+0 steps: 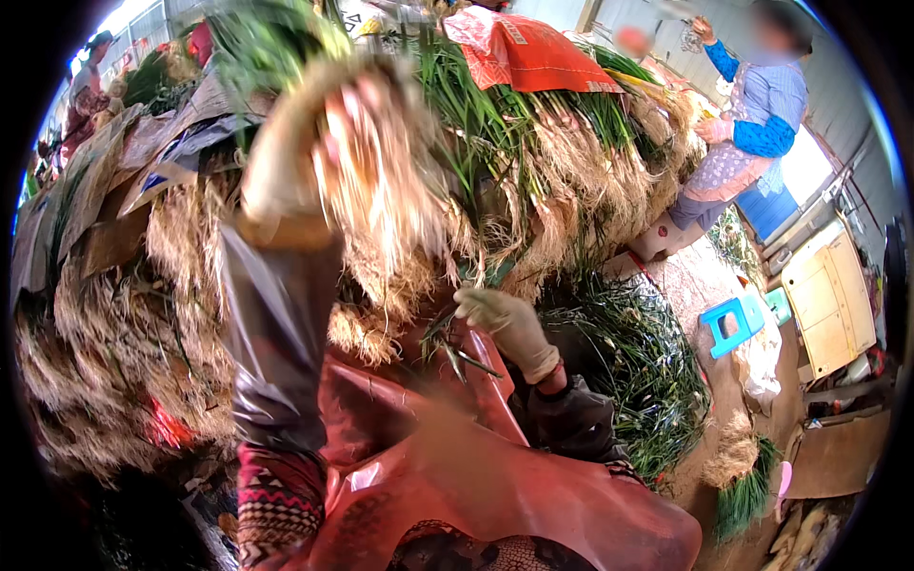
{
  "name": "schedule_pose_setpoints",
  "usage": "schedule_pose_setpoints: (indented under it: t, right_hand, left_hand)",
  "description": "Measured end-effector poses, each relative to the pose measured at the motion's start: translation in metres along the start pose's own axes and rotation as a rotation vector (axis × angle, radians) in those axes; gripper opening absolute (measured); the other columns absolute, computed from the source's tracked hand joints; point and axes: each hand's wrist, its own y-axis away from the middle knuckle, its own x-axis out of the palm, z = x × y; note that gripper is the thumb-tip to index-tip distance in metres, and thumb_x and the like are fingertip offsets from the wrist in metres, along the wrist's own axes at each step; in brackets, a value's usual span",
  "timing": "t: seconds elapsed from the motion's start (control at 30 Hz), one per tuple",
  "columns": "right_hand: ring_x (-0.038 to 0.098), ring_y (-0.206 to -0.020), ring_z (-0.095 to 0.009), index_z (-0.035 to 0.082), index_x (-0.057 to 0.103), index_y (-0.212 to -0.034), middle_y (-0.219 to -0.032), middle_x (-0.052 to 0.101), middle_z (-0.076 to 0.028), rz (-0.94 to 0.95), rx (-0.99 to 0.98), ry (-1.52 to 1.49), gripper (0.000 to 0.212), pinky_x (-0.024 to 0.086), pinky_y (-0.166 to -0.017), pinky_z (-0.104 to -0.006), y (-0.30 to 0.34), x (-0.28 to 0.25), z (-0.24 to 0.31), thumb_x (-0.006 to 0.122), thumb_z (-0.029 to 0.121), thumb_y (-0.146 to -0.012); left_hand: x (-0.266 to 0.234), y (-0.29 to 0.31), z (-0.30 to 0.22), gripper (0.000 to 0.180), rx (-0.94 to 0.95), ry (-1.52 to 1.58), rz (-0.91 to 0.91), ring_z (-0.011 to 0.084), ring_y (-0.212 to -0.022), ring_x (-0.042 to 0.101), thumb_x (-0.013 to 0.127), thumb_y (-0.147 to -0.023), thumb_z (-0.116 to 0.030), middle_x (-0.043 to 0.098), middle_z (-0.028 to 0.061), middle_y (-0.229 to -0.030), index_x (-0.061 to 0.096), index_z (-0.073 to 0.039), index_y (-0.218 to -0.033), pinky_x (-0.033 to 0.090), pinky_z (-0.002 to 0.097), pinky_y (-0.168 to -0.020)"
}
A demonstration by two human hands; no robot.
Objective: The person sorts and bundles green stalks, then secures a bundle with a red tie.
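Raised close to the camera, the blurred left hand (297,143) is closed round a bunch of green onions (388,195), seemingly so that its roots hang free. The bunch is above and left of the right hand (505,325), whose gloved fingers are half bent; whether they grip anything, I cannot tell.

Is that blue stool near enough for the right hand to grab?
Probably not: a wide heap of green leaves lies between the gloved right hand and the blue plastic stool, which is well off to the right.
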Motion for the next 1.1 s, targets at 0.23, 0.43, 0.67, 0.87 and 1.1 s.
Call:
schedule_pose_setpoints:
  t: [0.23,0.43,0.67,0.87,1.1]
  right_hand:
    - [0.061,-0.074,-0.034,0.006,0.064,-0.098,-0.086,0.065,-0.013,0.318,-0.2,0.583,0.027,0.049,-0.067,-0.0425,-0.032,0.045,-0.044,0.053,0.03,-0.089]
    - [0.061,-0.073,-0.03,0.009,0.064,-0.105,-0.086,0.063,-0.014,0.389,-0.175,0.727,0.026,0.048,-0.066,-0.0417,-0.086,0.017,-0.118,0.051,0.026,-0.089]
    - [0.06,-0.082,-0.031,0.01,0.062,-0.109,-0.095,0.063,-0.014,0.467,0.052,0.803,0.03,0.047,-0.072,-0.0412,-0.17,-0.02,-0.109,0.051,0.029,-0.089]
    - [0.06,-0.09,-0.031,0.011,0.061,-0.113,-0.103,0.062,-0.015,0.613,0.133,0.725,0.034,0.047,-0.077,-0.0407,-0.071,0.052,-0.103,0.052,0.032,-0.088]
    - [0.06,-0.097,-0.031,0.012,0.061,-0.115,-0.109,0.063,-0.015,0.756,0.327,0.737,0.037,0.047,-0.081,-0.0402,-0.052,0.043,-0.039,0.052,0.035,-0.088]
  left_hand:
    - [-0.043,-0.066,-0.049,0.028,0.056,-0.225,-0.195,0.0133,-0.077,0.064,0.056,-0.09,-0.029,0.065,0.0047,-0.091,0.06,-0.006,-0.105,0.054,0.0258,-0.065]
    - [-0.124,-0.039,0.061,0.036,-0.343,-0.274,-0.521,0.0182,-0.082,0.061,0.053,-0.09,-0.03,0.064,0.0084,-0.087,0.057,0.0,-0.109,0.051,0.0311,-0.072]
    - [-0.148,-0.041,0.045,0.038,-0.354,-0.203,-0.665,0.0195,-0.07,0.062,0.062,-0.084,-0.028,0.061,0.01,-0.075,0.055,0.0,-0.108,0.055,0.0308,-0.059]
    - [-0.128,-0.072,0.027,0.018,-0.78,0.328,-0.813,-0.0015,-0.058,0.045,0.06,-0.089,-0.018,0.056,-0.0049,-0.078,0.063,-0.011,-0.106,0.038,0.0089,-0.046]
    - [-0.133,-0.079,0.04,0.025,-0.609,-0.095,-0.722,0.0234,-0.09,0.063,0.062,-0.086,-0.021,0.065,0.0111,-0.086,0.063,0.001,-0.098,0.054,0.039,-0.081]
